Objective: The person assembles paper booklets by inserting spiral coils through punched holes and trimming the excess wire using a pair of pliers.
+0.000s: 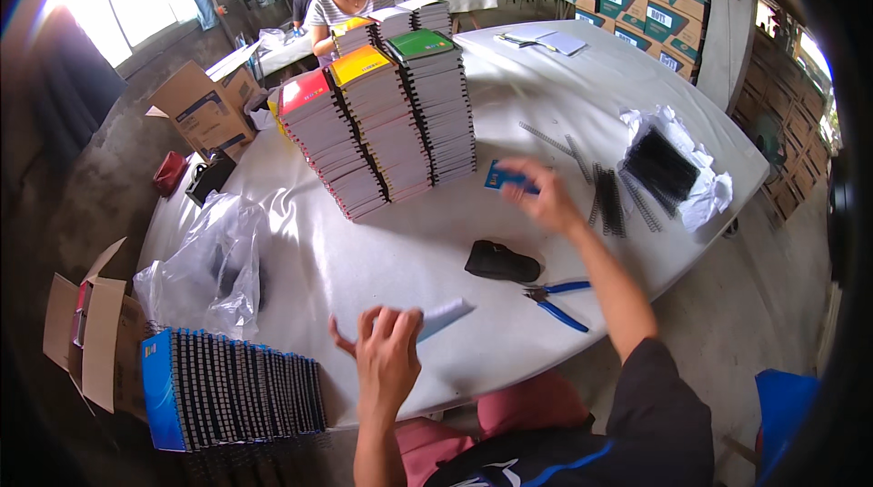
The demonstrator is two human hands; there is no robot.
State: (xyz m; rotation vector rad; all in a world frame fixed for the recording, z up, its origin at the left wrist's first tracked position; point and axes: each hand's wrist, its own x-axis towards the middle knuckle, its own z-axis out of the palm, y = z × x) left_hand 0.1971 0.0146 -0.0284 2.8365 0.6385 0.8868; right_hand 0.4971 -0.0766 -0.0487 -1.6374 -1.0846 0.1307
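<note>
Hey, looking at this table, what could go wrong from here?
Pliers with blue handles lie near the edge of the white-covered table, beside the right forearm; a bump might knock them off. The tall stacks of spiral-bound notebooks with red, yellow and green covers could topple if nudged. The loose black wire spirals near the right hand could snag and tangle.
</note>
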